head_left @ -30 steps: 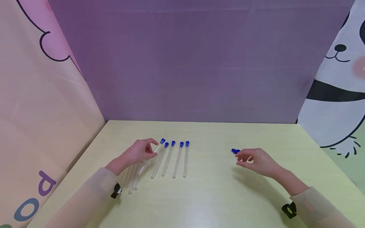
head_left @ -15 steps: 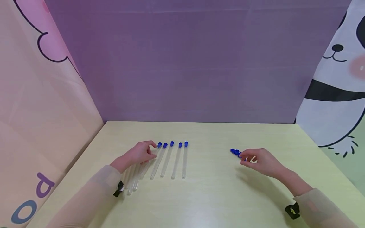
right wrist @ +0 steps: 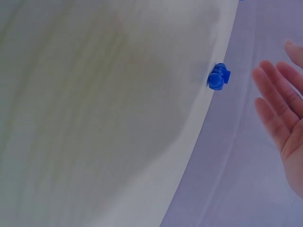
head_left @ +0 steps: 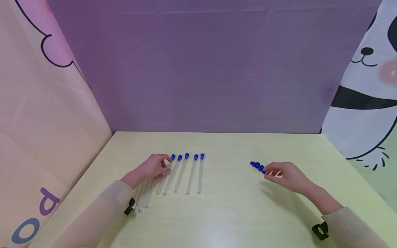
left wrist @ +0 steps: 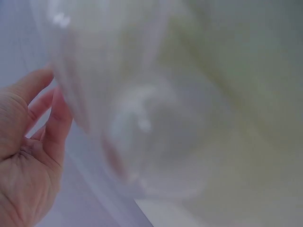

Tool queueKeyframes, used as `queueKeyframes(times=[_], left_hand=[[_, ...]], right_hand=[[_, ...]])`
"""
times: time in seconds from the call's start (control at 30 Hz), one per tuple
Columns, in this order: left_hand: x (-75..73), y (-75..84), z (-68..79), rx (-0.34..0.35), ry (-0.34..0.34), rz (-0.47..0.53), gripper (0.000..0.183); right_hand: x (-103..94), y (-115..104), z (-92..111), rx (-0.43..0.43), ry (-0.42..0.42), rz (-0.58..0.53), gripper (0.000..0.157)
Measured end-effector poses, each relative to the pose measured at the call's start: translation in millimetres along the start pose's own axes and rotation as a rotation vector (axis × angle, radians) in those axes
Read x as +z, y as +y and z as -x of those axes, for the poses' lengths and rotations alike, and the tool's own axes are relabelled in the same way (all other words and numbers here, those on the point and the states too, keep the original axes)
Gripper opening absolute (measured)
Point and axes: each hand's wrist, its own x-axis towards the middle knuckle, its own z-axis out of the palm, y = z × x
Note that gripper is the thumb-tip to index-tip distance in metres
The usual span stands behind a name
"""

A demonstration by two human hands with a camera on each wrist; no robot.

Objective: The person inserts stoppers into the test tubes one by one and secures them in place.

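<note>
Capped tubes (head_left: 181, 174) and small blue caps (head_left: 257, 165) on a pale worktop (head_left: 235, 213)

Head view: Five capped tubes lie fanned on the wood-toned worktop, left of its middle. More clear tubes (head_left: 142, 199) lie close by on their left, upper ends hidden by the left hand (head_left: 151, 167). Its fingers curve at the leftmost capped tube, just below the cap; whether they pinch it, I cannot tell. Well to the right, the right hand (head_left: 288, 175) is at the near end of a slanting line of small blue caps, thumb and fingers apart. A purple cloth (head_left: 198, 65) hangs behind, a pinkish printed cloth (head_left: 62, 120) on the left, a panda print (head_left: 366, 131) on the right.

Left wrist view: A clear rounded shape (left wrist: 156, 132), badly blurred, fills the middle; thumb and fingers reach its edge.

Right wrist view: Clustered caps show against the worktop's edge, with relaxed fingers apart from them.
</note>
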Motion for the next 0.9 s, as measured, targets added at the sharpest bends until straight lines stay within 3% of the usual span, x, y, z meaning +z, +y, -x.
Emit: queueKeyframes(times=[0.5,0.9], left_hand=[[-12.9,4.2,12.9,0.037,0.052,0.018,0.034],[-19.2,7.2,29.3,0.179,0.076,0.045,0.033]], right_hand=[[-7.1,0,-7,0.010,-0.004,0.003,0.017],[-5.5,8,-26,0.025,-0.051,0.037,0.022]])
